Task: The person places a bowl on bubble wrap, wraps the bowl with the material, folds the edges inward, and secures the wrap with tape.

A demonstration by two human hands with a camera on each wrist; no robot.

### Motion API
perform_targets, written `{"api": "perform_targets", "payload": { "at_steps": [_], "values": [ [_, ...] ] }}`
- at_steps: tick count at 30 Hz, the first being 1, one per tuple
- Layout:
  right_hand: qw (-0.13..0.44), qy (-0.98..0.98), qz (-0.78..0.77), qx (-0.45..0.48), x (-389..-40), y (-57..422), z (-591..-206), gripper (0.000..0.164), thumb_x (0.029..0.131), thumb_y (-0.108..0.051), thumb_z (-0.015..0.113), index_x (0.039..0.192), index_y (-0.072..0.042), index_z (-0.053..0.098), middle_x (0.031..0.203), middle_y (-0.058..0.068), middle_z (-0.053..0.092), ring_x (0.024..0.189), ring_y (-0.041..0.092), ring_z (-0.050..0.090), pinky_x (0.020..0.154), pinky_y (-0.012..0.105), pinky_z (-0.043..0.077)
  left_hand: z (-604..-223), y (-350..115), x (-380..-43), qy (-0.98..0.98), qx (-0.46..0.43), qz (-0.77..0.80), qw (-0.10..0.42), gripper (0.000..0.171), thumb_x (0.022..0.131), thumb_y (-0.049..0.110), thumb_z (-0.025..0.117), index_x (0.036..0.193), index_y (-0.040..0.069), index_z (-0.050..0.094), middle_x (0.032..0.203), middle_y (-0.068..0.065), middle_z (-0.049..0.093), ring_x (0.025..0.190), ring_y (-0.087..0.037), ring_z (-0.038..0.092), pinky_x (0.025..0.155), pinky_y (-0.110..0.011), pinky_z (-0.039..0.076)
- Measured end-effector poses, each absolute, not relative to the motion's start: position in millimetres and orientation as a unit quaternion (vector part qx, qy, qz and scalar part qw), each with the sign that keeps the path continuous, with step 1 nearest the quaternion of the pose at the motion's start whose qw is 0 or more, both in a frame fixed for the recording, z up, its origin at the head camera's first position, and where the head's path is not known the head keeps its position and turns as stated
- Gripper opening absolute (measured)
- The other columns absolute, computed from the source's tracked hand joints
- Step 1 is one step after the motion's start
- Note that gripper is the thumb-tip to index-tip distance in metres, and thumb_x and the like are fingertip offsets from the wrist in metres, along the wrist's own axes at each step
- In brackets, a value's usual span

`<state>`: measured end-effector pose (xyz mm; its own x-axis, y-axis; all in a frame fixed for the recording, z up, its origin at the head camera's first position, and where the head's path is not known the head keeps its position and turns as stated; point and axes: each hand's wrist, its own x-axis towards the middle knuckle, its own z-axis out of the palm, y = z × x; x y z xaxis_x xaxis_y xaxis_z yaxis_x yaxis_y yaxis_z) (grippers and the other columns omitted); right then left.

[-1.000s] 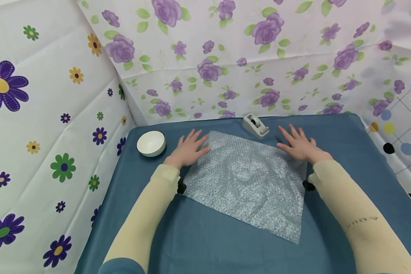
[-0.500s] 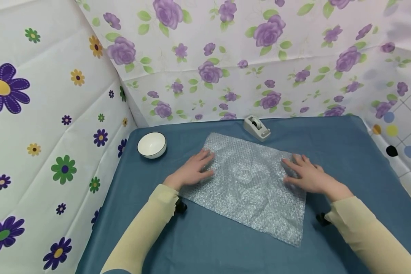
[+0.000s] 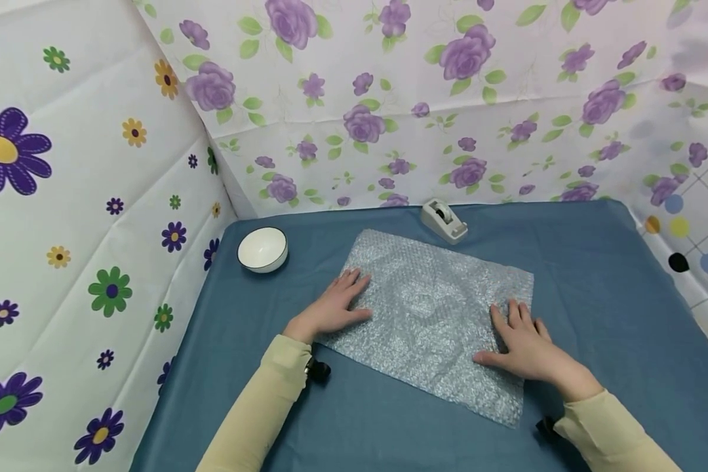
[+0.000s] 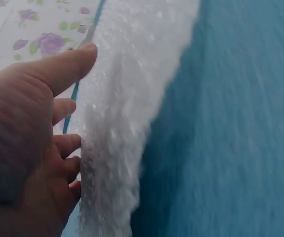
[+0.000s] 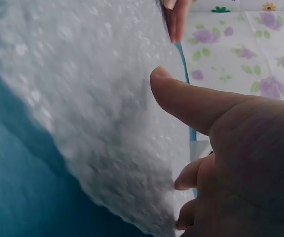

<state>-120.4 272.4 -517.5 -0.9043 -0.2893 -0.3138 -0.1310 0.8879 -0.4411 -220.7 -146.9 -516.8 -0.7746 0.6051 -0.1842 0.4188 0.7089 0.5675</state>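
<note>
Bubble wrap lies mid-way across the tabletop; the left hand at its nine o'clock and right hand at four, fingers spread, gripping nothing, have slid towards six, seemingly smoothing it.

Bubble wrap: clear-silvery, roughly rectangular sheet, unrolled, lying mostly flat, slightly wrinkled, skewed. Main span sits between the two sets of spread fingers. Left edge passes below the left hand, right edge below the right hand. Both far corners lie beyond the fingertips; near-right corner is on the person's side of the right thumb. Fingertip contact: can't tell.
</note>
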Motion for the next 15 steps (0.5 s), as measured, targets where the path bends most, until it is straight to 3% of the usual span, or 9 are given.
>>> {"api": "perform_targets", "payload": {
  "at_steps": [8,15],
  "values": [
    [0.188,0.949,-0.226,-0.113,-119.4,271.9,-527.7,0.132,0.086,-0.071,0.079,0.168,0.008,0.012,0.166,0.045,-0.016,0.152,0.065,-0.014,0.113,0.084,-0.004,-518.9,-144.2,-214.8,0.911,0.245,0.282,0.173,0.077,0.111,0.042,0.057,0.172,0.010,0.022,0.178,-0.017,0.012,0.165,-0.033,0.003,0.132,-0.050,0.004],
    [0.203,0.942,-0.239,-0.115,-125.9,271.2,-527.1,0.134,0.082,-0.069,0.083,0.169,0.005,0.012,0.167,0.042,-0.017,0.153,0.062,-0.018,0.112,0.085,-0.008,-516.6,-147.5,-204.5,0.915,0.217,0.295,0.167,0.071,0.112,0.039,0.057,0.169,0.006,0.030,0.177,-0.018,0.014,0.164,-0.036,0.005,0.132,-0.052,0.006]
  ]
}}
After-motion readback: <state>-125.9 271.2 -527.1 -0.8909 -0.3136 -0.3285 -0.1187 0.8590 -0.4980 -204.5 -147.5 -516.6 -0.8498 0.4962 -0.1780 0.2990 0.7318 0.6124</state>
